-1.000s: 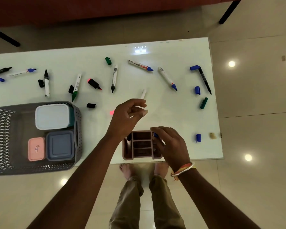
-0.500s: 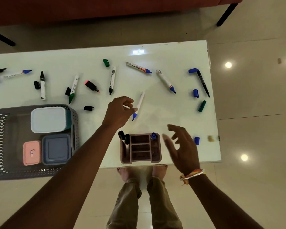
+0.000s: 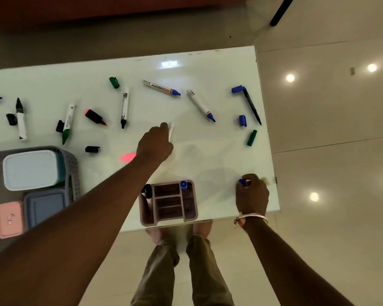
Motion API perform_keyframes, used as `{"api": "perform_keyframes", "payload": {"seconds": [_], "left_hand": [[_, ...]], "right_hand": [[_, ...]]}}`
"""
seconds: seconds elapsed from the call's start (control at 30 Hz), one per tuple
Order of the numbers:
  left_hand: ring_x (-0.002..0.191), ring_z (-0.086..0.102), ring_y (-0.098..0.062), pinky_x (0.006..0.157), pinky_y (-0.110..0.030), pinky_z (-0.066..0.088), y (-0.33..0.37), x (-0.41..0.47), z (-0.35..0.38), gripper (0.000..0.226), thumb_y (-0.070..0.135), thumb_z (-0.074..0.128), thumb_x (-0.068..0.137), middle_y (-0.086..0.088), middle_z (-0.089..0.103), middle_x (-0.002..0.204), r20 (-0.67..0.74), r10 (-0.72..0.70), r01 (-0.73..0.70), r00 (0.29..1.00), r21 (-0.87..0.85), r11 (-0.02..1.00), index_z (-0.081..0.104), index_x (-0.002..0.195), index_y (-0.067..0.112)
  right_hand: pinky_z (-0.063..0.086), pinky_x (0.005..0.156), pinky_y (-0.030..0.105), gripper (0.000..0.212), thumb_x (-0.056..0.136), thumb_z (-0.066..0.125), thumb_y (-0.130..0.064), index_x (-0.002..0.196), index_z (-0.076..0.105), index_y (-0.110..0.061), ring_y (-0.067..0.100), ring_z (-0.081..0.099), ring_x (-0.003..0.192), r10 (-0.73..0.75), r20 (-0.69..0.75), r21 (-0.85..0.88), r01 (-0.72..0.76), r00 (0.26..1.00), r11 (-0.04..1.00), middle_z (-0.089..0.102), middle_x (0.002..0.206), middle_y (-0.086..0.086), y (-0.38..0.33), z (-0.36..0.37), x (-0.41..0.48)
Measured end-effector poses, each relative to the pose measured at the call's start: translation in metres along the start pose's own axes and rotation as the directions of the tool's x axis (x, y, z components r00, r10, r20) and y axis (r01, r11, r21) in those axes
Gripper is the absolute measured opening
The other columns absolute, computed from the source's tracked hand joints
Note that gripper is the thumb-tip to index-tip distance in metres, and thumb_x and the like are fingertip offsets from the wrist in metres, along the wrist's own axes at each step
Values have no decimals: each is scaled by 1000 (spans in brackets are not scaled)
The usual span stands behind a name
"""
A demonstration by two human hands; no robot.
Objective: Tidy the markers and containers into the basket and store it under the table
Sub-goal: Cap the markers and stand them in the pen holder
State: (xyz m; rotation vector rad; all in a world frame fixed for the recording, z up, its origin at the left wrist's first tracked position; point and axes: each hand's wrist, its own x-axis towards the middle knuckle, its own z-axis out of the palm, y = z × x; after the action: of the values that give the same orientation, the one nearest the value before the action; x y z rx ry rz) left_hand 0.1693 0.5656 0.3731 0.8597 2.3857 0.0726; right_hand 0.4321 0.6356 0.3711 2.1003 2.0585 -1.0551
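Two grips work over the white counter (image 3: pixel 208 69), head view. The left grip (image 3: pixel 155 143) is clenched round a white marker (image 3: pixel 170 130) mid-counter; the right grip (image 3: pixel 252 194) pinches a blue cap (image 3: pixel 242 182) near the right edge. Between them, at the near edge, stands a pink organiser (image 3: pixel 168 203) with markers upright inside. A grey basket (image 3: pixel 74 173), far left, holds three lidded containers (image 3: pixel 30 170). Loose markers (image 3: pixel 200 104) and caps (image 3: pixel 242 120) lie across the far half.

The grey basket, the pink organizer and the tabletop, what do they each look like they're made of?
Grey basket: likely moulded plastic with a matte finish; its wall is a lattice of small holes.
Pink organizer: probably plastic too, with a dull finish, thick rounded walls and moulded dividers.
Tabletop: a hard, glossy white surface, perhaps glass or laminate; it mirrors a light near its far edge.
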Motion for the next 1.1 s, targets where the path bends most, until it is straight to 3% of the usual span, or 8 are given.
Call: {"api": "perform_keyframes", "payload": {"seconds": [0.1, 0.17, 0.23, 0.3, 0.4, 0.63, 0.87, 1.1], "left_hand": [[93, 63, -38, 75, -40, 51, 3, 0, -1, 53, 13, 62, 86, -18, 62, 104, -18, -38, 36, 999, -90, 995, 40, 134, 10], [85, 64, -31, 75, -40, 56, 4, -2, -5, 72, 8, 64, 85, -14, 63, 93, -25, -126, 108, 992, -372, 922, 31, 148, 18], [74, 65, -24, 72, -39, 60, 9, -6, -15, 77, -3, 62, 85, -11, 59, 81, 59, -249, 201, 967, -777, 596, 32, 150, 24], [73, 69, -27, 72, -39, 62, 16, -14, -23, 69, -9, 63, 84, -15, 61, 82, 188, -298, 260, 936, -940, 220, 42, 144, 20], [77, 73, -27, 74, -38, 62, 24, -26, -28, 64, -7, 68, 84, -22, 66, 101, 258, -328, 275, 909, -961, 8, 45, 138, 16], [84, 74, -26, 70, -35, 63, 31, -37, -23, 64, -5, 71, 83, -23, 63, 115, 196, -367, 215, 909, -977, 10, 45, 137, 20], [86, 73, -30, 77, -44, 62, 35, -48, -26, 62, -4, 70, 84, -29, 64, 109, 116, -328, 144, 937, -988, 63, 44, 135, 21], [83, 74, -29, 65, -33, 61, 45, -61, -30, 64, -5, 69, 85, -29, 62, 107, 43, -276, 81, 960, -988, 128, 44, 136, 23]], "right_hand": [[43, 80, 17, 30, 87, 69, -15, 117, 67, -9, 20, 62, 92, -42, 60, 52, 39, 997, 998, 68, 111, 11, -8, 3, 0], [43, 77, 15, 26, 87, 72, -17, 112, 71, -10, 13, 60, 87, -60, 64, 146, 50, 996, 988, 70, 108, 7, -22, 2, -3], [53, 80, 24, 20, 82, 78, -20, 101, 75, -14, 11, 66, 82, -49, 74, 308, 24, 996, 951, 75, 95, 1, -41, 1, -5], [59, 74, 31, 15, 78, 81, -18, 92, 75, -14, 15, 70, 75, -11, 158, 519, -74, 987, 852, 75, 82, 1, -63, -1, -8], [60, 64, 26, 13, 82, 78, -9, 94, 74, -8, 20, 70, 67, -4, 295, 714, -218, 955, 665, 75, 79, 9, -93, -5, -17], [60, 66, 27, 22, 81, 79, -10, 101, 75, -2, 17, 70, 65, -21, 252, 722, -174, 968, 670, 76, 82, 11, -107, 0, -24], [61, 68, 29, 22, 81, 79, -12, 100, 76, -4, 18, 70, 64, 0, 228, 696, -163, 974, 699, 75, 79, 8, -104, 1, -34], [62, 72, 34, 25, 80, 80, -15, 103, 76, -5, 21, 71, 65, -9, 214, 677, -141, 977, 723, 75, 80, 9, -108, 0, -42]]}}
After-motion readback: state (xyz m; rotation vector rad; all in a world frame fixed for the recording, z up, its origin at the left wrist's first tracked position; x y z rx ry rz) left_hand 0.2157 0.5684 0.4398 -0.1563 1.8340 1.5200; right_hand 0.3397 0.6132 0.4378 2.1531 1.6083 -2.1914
